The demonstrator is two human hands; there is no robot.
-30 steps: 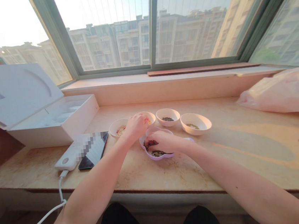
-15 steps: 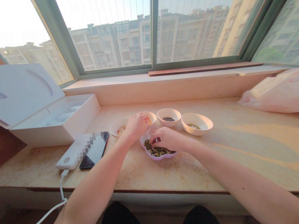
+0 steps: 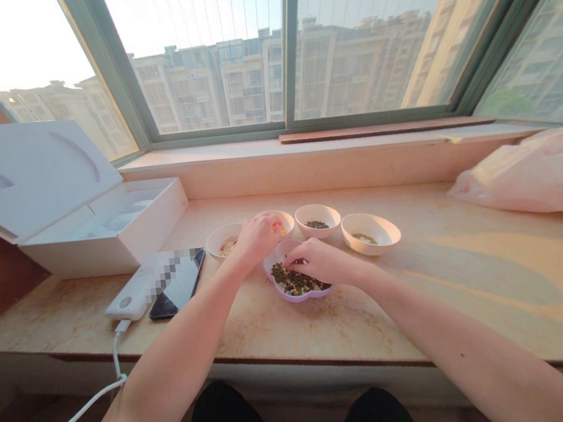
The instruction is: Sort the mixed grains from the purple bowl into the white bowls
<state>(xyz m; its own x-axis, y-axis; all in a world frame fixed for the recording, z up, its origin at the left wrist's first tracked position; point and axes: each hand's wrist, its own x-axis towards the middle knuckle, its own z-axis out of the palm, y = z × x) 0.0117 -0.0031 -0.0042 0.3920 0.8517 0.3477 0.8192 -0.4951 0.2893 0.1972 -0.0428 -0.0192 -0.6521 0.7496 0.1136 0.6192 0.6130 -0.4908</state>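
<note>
A lilac bowl with a wavy rim (image 3: 298,297) holds a mix of small green, dark and pale beans or seeds. Over its back half is my right hand (image 3: 319,261), thumb and fingers pinched together just above the mix; whatever they hold is too small to make out. My left hand (image 3: 260,237) reaches to a white bowl (image 3: 288,221) with yellow kernels, its fingers curled at the contents. Its fingertips are partly hidden, so what they grip cannot be seen. Left of that hand stands another white bowl (image 3: 213,242) with pale and red pieces.
A white bowl of dark seeds (image 3: 317,214) and one of green beans (image 3: 379,235) stand behind and to the right. On the left are an open white box (image 3: 151,218), a cabled power bank (image 3: 129,297) and a phone (image 3: 181,285). A plastic bag (image 3: 534,174) lies right.
My right hand has lifted slightly and its fingers have drawn closer together, uncovering more of the mix in the lilac bowl. My left hand stays at the yellow kernels.
</note>
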